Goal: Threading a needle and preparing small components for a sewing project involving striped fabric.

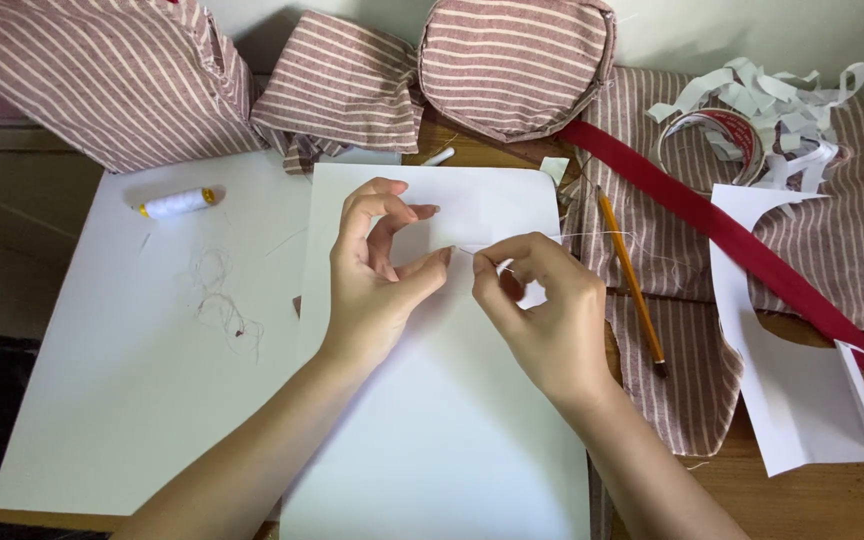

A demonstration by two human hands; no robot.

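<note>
My left hand (377, 270) and my right hand (537, 305) meet above a white sheet of paper (442, 420) at the middle of the table. The left thumb and forefinger pinch something very small, too small to tell. My right hand pinches a thin white thread (592, 236) that runs off to the right toward the striped fabric. The fingertips of both hands are almost touching. A white thread spool (178, 203) lies on a second white sheet (142, 350) to the left.
Striped red-and-white fabric pieces (102, 70) and a sewn striped pouch (514, 62) lie along the back. A pencil (630, 280), a red strap (742, 245), a tape roll (717, 140), paper scraps (772, 95) and cut paper (802, 390) sit right. Loose thread tangle (224, 305) lies left.
</note>
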